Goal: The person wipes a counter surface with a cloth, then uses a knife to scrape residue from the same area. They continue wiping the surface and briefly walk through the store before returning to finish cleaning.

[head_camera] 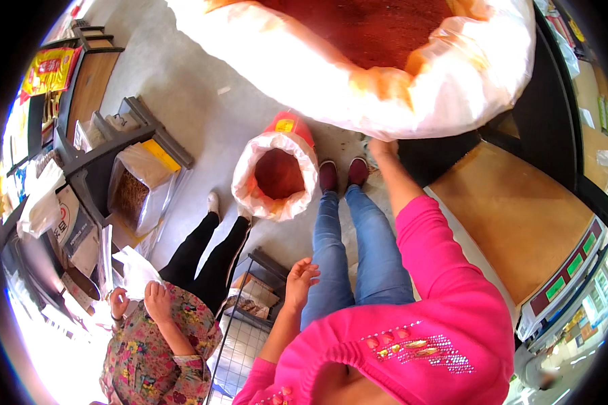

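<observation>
My left hand (302,279) hangs before my jeans with loosely curled, parted fingers and nothing in it. My right hand (382,148) reaches out to the lower edge of a large white plastic-lined sack (304,66). That sack's rim partly covers my fingers, so their grip is hidden. Inside the large sack lies dark red powder (365,30). Beyond my shoes, on the floor to the left, stands a smaller red sack (290,124) with its white liner (243,177) rolled down. Red powder (279,174) shows in its mouth too.
To the left, another person in a floral top (157,349) holds a white plastic bag (131,268). Shelving with a lined bin (147,177) runs along that side. On the right are a brown board surface (517,212) and a scale with green displays (557,286). A wire rack (238,349) stands between us.
</observation>
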Demonstrator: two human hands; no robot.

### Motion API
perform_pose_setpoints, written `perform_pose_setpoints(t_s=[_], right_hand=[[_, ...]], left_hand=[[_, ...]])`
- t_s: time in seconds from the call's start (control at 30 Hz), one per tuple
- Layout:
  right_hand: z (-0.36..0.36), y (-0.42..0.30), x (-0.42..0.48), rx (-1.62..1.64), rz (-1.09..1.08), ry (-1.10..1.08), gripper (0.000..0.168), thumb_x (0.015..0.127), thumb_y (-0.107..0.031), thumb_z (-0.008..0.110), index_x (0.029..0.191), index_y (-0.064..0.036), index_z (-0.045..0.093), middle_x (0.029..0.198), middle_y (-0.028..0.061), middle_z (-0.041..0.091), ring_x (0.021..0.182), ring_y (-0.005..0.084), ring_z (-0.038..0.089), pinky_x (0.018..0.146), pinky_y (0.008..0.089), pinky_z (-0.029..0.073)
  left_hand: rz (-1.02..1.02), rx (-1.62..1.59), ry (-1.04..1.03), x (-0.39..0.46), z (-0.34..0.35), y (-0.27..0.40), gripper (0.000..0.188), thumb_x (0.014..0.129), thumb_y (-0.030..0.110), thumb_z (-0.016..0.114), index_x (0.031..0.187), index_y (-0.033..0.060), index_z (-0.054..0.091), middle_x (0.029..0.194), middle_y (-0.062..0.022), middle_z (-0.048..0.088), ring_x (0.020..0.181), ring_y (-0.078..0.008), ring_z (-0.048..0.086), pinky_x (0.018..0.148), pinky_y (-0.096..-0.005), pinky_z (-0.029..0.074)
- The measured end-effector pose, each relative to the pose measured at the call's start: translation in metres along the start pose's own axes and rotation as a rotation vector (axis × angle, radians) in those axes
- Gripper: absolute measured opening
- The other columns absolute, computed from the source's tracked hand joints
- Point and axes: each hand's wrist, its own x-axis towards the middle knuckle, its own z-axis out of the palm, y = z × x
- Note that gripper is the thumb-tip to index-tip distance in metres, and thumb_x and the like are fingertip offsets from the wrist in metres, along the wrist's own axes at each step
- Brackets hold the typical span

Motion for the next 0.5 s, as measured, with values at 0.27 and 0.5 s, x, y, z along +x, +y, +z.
perform_pose_setpoints(t_s=[0.27, 0.5], right_hand=[[0.010, -0.090, -0.068, 0.344, -0.412, -0.403, 0.056, 0.075, -0.007, 0.057, 0.128, 0.001, 0.044, 0.122, 0.0276, 0.050, 0.114, 0.0382, 0.049, 0.097, 0.0409, 0.040], [-0.121, -0.050, -0.126, 1.130, -0.298, -0.691, 0.043, 0.085, -0.005, 0.057, 0.126, 0.001, 0.048, 0.114, 0.0107, 0.058, 0.101, 0.0166, 0.054, 0.089, 0.0305, 0.044]], left_hand=[[0.093, 0.097, -0.079, -0.004, 0.040, 0.023, 0.031, 0.088, 0.010, 0.055, 0.119, 0.0063, 0.050, 0.103, -0.0079, 0.060, 0.088, -0.0168, 0.059, 0.072, -0.0292, 0.049], [0.141, 0.079, -0.111, -0.010, 0.049, 0.031, 0.030, 0.089, 0.012, 0.055, 0.118, 0.0071, 0.051, 0.103, -0.0074, 0.060, 0.088, -0.0161, 0.059, 0.072, -0.0284, 0.049]])
